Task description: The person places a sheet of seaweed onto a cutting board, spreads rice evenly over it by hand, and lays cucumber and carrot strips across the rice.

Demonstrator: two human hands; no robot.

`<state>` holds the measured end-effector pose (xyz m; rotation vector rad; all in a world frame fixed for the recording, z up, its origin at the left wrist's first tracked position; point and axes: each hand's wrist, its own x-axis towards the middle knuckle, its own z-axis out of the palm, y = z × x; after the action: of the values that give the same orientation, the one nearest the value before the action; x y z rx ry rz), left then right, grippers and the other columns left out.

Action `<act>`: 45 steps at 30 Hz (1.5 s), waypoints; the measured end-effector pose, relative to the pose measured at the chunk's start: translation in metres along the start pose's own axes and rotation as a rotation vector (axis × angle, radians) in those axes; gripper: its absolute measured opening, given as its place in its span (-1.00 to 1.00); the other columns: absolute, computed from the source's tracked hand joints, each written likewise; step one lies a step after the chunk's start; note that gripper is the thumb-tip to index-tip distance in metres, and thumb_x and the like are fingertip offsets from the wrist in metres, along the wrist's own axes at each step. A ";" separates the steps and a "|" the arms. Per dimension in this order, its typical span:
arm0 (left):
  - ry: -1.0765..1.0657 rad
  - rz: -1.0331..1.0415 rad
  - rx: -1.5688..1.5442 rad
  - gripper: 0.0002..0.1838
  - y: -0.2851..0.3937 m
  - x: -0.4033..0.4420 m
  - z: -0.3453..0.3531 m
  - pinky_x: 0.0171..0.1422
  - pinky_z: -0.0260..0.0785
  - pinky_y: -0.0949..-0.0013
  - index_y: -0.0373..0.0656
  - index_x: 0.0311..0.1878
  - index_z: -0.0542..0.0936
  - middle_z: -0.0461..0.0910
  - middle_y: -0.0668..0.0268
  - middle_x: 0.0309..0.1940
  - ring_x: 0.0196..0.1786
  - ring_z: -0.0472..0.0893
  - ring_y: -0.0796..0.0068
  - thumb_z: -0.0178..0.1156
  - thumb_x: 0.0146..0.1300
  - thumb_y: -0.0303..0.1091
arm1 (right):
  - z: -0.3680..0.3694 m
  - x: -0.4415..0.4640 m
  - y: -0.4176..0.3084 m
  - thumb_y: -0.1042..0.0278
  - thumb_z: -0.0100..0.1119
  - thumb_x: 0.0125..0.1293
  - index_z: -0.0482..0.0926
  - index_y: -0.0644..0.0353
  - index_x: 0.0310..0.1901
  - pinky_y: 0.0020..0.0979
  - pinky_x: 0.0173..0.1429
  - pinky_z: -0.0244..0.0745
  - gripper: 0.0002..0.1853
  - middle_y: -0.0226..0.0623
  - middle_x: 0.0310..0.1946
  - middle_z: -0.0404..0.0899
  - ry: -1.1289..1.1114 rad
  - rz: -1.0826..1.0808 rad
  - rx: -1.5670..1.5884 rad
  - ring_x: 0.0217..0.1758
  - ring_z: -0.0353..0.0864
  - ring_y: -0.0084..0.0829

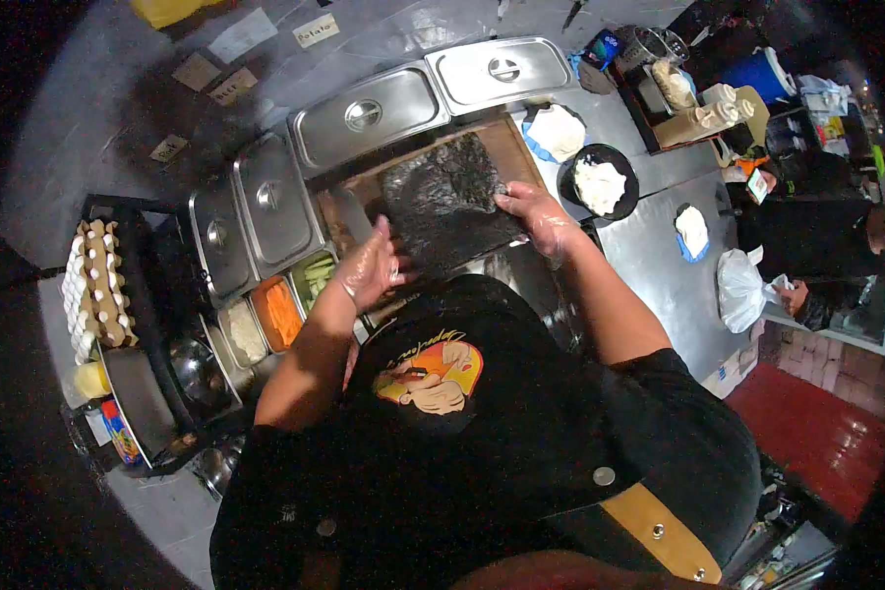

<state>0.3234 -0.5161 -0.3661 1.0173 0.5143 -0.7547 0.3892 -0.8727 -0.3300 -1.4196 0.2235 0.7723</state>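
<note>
Right hand (pixel 539 218) pinches the seaweed sheet (pixel 442 211) at its right edge, left hand (pixel 372 273) spread beside it, probably to keep it square over the board (pixel 364 183)! Carrots (pixel 281 313) and cucumber (pixel 318 275) sit left, presumably for easy reach.

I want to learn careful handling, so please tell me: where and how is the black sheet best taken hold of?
Probably by its opposite edges: the black sheet looks broad and thin, with no handle. The right hand is already at the right edge, so the open left hand could come from the left and lightly pinch that side.
</note>
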 end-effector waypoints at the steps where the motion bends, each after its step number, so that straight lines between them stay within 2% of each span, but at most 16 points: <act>1: -0.164 0.002 -0.207 -0.25 0.005 0.001 0.011 0.44 0.65 0.00 0.03 0.67 0.45 0.58 0.26 0.57 0.41 0.69 0.23 0.32 0.67 0.27 | -0.006 0.002 0.000 0.13 0.38 0.67 0.72 0.20 0.29 -0.30 0.40 0.57 -0.63 -0.34 0.15 0.85 -0.003 0.009 -0.001 0.19 0.77 -0.42; 3: -0.095 0.082 -0.134 -0.36 0.018 0.009 0.037 0.44 0.66 -0.03 -0.03 0.58 0.52 0.66 0.24 0.49 0.40 0.73 0.19 0.36 0.65 0.11 | -0.022 0.006 0.000 0.03 0.39 0.66 0.70 0.22 0.38 -0.28 0.47 0.55 -0.52 -0.30 0.27 0.82 -0.091 0.004 -0.014 0.32 0.73 -0.36; 4: -0.027 0.164 -0.054 -0.47 0.025 0.011 0.049 0.45 0.67 -0.07 -0.09 0.49 0.59 0.73 0.22 0.42 0.39 0.76 0.15 0.40 0.63 -0.06 | -0.029 0.009 0.011 -0.07 0.39 0.64 0.66 0.21 0.48 -0.25 0.54 0.53 -0.39 -0.26 0.40 0.75 0.131 -0.030 -0.159 0.46 0.65 -0.30; 5: 0.041 0.245 0.025 -0.58 0.030 0.016 0.062 0.46 0.69 -0.11 -0.15 0.40 0.66 0.80 0.19 0.34 0.37 0.80 0.10 0.44 0.60 -0.23 | -0.035 0.002 -0.008 -0.36 0.38 0.60 0.60 0.19 0.58 -0.13 0.52 0.61 -0.17 -0.21 0.52 0.67 -0.118 -0.082 -0.007 0.60 0.56 -0.20; 7: 0.124 0.387 0.026 -0.62 0.040 0.019 0.080 0.34 0.77 -0.01 -0.20 0.31 0.70 0.87 0.15 0.18 0.14 0.89 0.09 0.48 0.49 -0.43 | -0.033 -0.035 -0.039 -0.35 0.31 0.68 0.67 0.11 0.46 -0.28 0.39 0.63 -0.31 -0.41 0.27 0.77 -0.057 0.092 0.444 0.27 0.72 -0.44; 9: 0.104 0.336 -0.050 -0.61 0.050 0.011 0.094 0.51 0.63 0.01 -0.24 0.34 0.70 0.82 0.17 0.26 0.28 0.81 0.13 0.44 0.50 -0.47 | -0.074 -0.015 -0.024 -0.51 0.10 0.71 0.67 0.07 0.43 -0.28 0.20 0.72 -0.24 -0.45 0.18 0.80 -0.295 0.026 0.531 0.16 0.76 -0.47; 11: 0.098 0.376 -0.084 -0.63 0.050 0.006 0.109 0.51 0.66 -0.02 -0.26 0.31 0.71 0.83 0.11 0.24 0.30 0.82 0.11 0.44 0.48 -0.52 | -0.076 -0.026 -0.048 -0.44 0.08 0.74 0.65 0.12 0.43 -0.06 0.18 0.83 -0.27 -0.36 0.19 0.83 -0.646 -0.062 0.631 0.19 0.82 -0.40; 13: 0.081 0.368 -0.089 -0.61 0.053 -0.005 0.127 0.46 0.71 -0.02 -0.28 0.32 0.70 0.84 0.09 0.22 0.27 0.84 0.08 0.44 0.47 -0.55 | -0.087 -0.024 -0.054 -0.29 0.10 0.80 0.66 0.11 0.42 -0.08 0.17 0.82 -0.40 -0.35 0.18 0.81 -0.706 -0.068 0.643 0.17 0.81 -0.39; 15: 0.112 0.368 -0.111 -0.58 0.038 0.009 0.121 0.43 0.74 -0.03 -0.30 0.36 0.69 0.84 0.08 0.22 0.26 0.85 0.06 0.43 0.48 -0.53 | -0.091 -0.027 -0.056 -0.13 0.15 0.83 0.66 0.11 0.40 -0.14 0.24 0.80 -0.51 -0.35 0.19 0.79 -0.450 -0.099 0.339 0.19 0.79 -0.40; 17: 0.057 0.388 -0.173 -0.64 0.034 0.011 0.141 0.23 0.85 0.03 -0.29 0.30 0.73 0.87 0.07 0.18 0.13 0.91 0.07 0.44 0.49 -0.51 | -0.085 -0.045 -0.084 -0.02 0.19 0.82 0.68 0.12 0.39 -0.23 0.30 0.73 -0.58 -0.37 0.18 0.77 -0.442 -0.138 0.279 0.17 0.76 -0.44; 19: 0.084 0.423 -0.164 -0.63 0.035 0.008 0.160 0.27 0.83 0.02 -0.31 0.34 0.72 0.87 0.08 0.19 0.16 0.91 0.04 0.41 0.51 -0.49 | -0.087 -0.048 -0.091 -0.02 0.24 0.80 0.69 0.15 0.39 -0.31 0.31 0.65 -0.56 -0.41 0.14 0.75 -0.325 -0.453 -0.279 0.15 0.71 -0.49; 22: 0.027 0.475 -0.148 -0.64 0.040 0.003 0.180 0.30 0.81 -0.03 -0.31 0.33 0.73 0.86 0.06 0.22 0.19 0.89 0.03 0.39 0.53 -0.48 | -0.088 -0.049 -0.099 -0.02 0.30 0.76 0.70 0.16 0.38 -0.30 0.34 0.63 -0.56 -0.38 0.14 0.74 -0.389 -0.397 -0.172 0.17 0.68 -0.48; 24: -0.025 0.494 -0.200 -0.47 0.040 0.003 0.186 0.59 0.61 -0.06 -0.31 0.50 0.62 0.79 0.09 0.36 0.40 0.79 0.07 0.39 0.50 -0.50 | -0.089 -0.051 -0.105 -0.01 0.34 0.74 0.70 0.16 0.37 -0.29 0.36 0.62 -0.55 -0.37 0.15 0.73 -0.425 -0.363 -0.122 0.18 0.67 -0.48; 28: 0.047 0.480 -0.161 -0.46 0.041 -0.005 0.190 0.60 0.61 -0.03 -0.28 0.52 0.62 0.79 0.12 0.37 0.41 0.78 0.11 0.38 0.50 -0.50 | -0.089 -0.056 -0.109 0.02 0.41 0.69 0.71 0.14 0.37 -0.29 0.43 0.62 -0.56 -0.39 0.20 0.74 -0.352 -0.463 -0.220 0.23 0.69 -0.50; 43: 0.107 0.585 -0.130 -0.60 0.042 -0.017 0.205 0.42 0.67 0.16 -0.24 0.38 0.71 0.84 0.21 0.22 0.25 0.84 0.27 0.39 0.52 -0.48 | -0.092 -0.060 -0.111 0.19 0.54 0.61 0.68 0.17 0.40 -0.31 0.49 0.61 -0.53 -0.36 0.30 0.71 -0.371 -0.633 -0.295 0.30 0.69 -0.47; 45: 0.179 0.633 -0.123 -0.70 0.042 -0.018 0.212 0.15 0.68 0.29 -0.24 0.26 0.78 0.85 0.27 0.11 0.06 0.83 0.39 0.41 0.53 -0.42 | -0.091 -0.062 -0.110 0.22 0.53 0.61 0.68 0.19 0.41 -0.30 0.50 0.60 -0.54 -0.34 0.31 0.70 -0.359 -0.683 -0.323 0.32 0.69 -0.47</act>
<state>0.3524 -0.6865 -0.2356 1.0569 0.3535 -0.0694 0.4364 -0.9753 -0.2225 -1.4927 -0.6624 0.4843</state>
